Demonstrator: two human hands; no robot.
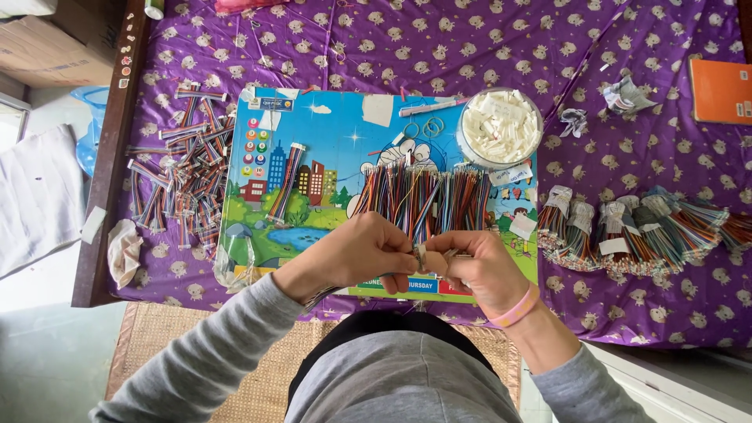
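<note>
Left hand (pixel 364 251) and right hand (pixel 482 270) meeting fingertip to fingertip, both pinching a small connector piece (pixel 421 256), hovering above fanned multicoloured wires (pixel 423 196), cartoon board (pixel 329 157) lying beneath.

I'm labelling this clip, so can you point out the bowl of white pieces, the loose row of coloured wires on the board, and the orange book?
Bowl of white pieces (pixel 464 153): head view, on its clear left rim.
Row of coloured wires (pixel 423 196): head view, mid-length of the strands.
Orange book (pixel 721 90): head view, centre of its cover.
</note>
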